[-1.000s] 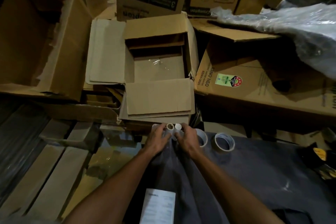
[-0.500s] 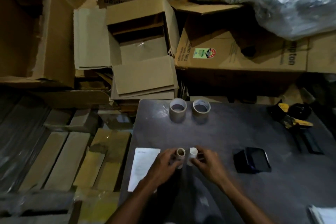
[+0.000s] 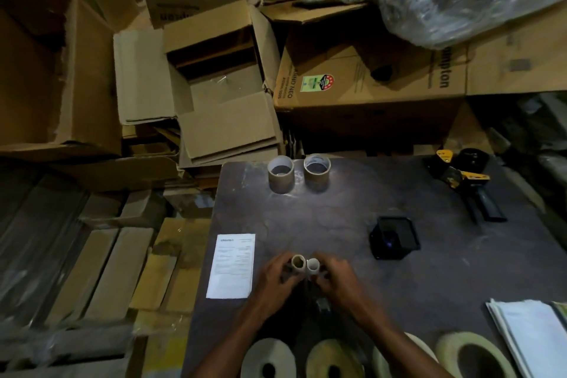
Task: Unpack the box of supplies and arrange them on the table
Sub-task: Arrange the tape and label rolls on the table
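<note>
My left hand grips a brown cardboard tube and my right hand grips a white tube. Both tubes stand upright side by side over the dark table, near its front middle. Whether their bases touch the table is hidden by my fingers. Two brown tape rolls stand at the table's far edge. The open cardboard box lies beyond the table's far left corner, its inside looking bare except for a scrap of clear film.
A printed paper sheet lies left of my hands. A black square device sits to the right, a tape dispenser at far right. Several large pale rolls line the near edge, papers at the right. Stacked cartons surround the table.
My hands carried the two tubes from the table's far edge by the box back toward me, to the front middle of the table. In the last half second they have hardly moved.
</note>
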Available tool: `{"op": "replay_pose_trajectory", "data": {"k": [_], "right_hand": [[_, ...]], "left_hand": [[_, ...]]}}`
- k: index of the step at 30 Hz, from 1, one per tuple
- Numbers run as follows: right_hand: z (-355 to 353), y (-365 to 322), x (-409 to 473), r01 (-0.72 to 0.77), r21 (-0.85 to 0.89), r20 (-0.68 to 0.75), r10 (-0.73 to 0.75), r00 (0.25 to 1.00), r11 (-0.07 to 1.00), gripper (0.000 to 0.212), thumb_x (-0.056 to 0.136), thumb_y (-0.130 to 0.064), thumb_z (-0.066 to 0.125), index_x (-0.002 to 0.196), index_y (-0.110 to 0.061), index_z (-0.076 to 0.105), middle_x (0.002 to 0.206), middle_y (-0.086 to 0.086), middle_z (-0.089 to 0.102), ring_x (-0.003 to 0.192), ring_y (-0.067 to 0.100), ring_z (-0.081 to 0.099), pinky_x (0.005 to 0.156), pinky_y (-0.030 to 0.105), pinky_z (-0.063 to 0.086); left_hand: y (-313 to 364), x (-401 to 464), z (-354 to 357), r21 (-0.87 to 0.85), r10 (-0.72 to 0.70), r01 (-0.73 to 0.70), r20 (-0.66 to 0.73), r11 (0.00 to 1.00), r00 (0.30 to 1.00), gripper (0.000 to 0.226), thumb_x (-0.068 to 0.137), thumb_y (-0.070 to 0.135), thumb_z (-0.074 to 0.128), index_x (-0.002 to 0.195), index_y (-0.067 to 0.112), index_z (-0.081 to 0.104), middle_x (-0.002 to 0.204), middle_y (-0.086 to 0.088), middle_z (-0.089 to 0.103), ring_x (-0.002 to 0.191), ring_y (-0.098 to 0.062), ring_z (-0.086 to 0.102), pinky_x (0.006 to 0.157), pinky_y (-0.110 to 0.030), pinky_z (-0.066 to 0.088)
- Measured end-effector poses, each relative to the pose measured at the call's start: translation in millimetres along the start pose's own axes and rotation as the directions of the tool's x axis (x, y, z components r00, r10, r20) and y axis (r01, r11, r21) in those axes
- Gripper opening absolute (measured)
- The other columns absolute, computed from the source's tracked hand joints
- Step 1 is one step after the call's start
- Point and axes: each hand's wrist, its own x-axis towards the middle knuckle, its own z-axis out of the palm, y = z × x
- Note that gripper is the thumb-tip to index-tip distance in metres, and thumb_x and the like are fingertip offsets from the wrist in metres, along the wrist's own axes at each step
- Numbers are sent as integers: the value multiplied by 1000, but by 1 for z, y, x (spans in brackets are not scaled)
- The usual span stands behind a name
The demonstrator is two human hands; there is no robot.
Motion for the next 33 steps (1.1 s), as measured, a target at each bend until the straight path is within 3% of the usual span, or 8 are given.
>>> {"op": "replay_pose_trajectory", "data": {"k": [2,5,10,14,18,20,27,33], "right_hand": [[-1,0,0,-3,1,-8,3,1000,1000,21,75,-8,65,94,-17,67,89,-8,67,79,5,61,69,17,47],[-1,-1,0,-15,-14,0,15,1000,1000,21,74,-13,61,93,-18,66,88,-11,65,78,4,58,68,17,46],[0,2,5,-54,-49,53,57,997,997,19,69,-23,61,87,-21,61,84,-9,63,74,10,58,63,26,46],[-3,5,6,-128,-50,82,132,988,991,27,63,-18,65,90,-20,61,85,-4,64,77,16,62,65,32,50],[-11,14,16,-218,-81,89,224,970,973,50,62,-19,57,110,-11,65,104,6,67,94,21,63,79,29,50],[-17,20,28,-242,-76,72,247,966,967,61,61,-21,53,120,-9,62,112,12,65,101,25,62,85,31,50],[-51,3,119,-252,-109,-41,249,968,962,33,88,-17,63,120,-20,60,112,-6,60,106,13,60,89,21,45],[-66,-2,205,-215,-223,-121,192,974,951,41,86,-26,65,125,-17,56,124,10,58,115,27,56,97,35,46]], "left_hand": [[0,-1,0,-15,14,-14,6,1000,1000,27,89,26,69,111,38,58,108,23,56,101,9,54,91,-8,44],[1,0,-1,0,2,-2,14,1000,1000,36,89,31,70,123,30,58,120,13,58,111,-1,56,88,-8,42],[-8,2,-5,80,29,-33,53,996,998,57,85,8,67,131,34,46,123,20,46,109,6,47,84,6,33],[-18,12,-13,106,29,-35,55,994,998,65,80,2,58,135,34,48,135,13,50,124,-5,50,106,-20,41],[-14,33,-24,87,57,-56,-10,995,998,53,86,7,62,129,38,51,130,14,53,122,-5,51,102,-16,38],[-13,48,-31,66,73,-71,-30,995,997,48,87,15,63,125,41,52,129,12,57,121,-8,54,104,-26,45],[10,126,-63,142,98,-83,-107,986,989,49,89,28,63,135,30,47,137,5,47,126,-15,47,106,-41,45],[27,191,-85,275,204,-175,-83,945,975,49,88,32,61,134,25,45,135,-1,42,127,-23,42,106,-42,42]]}}
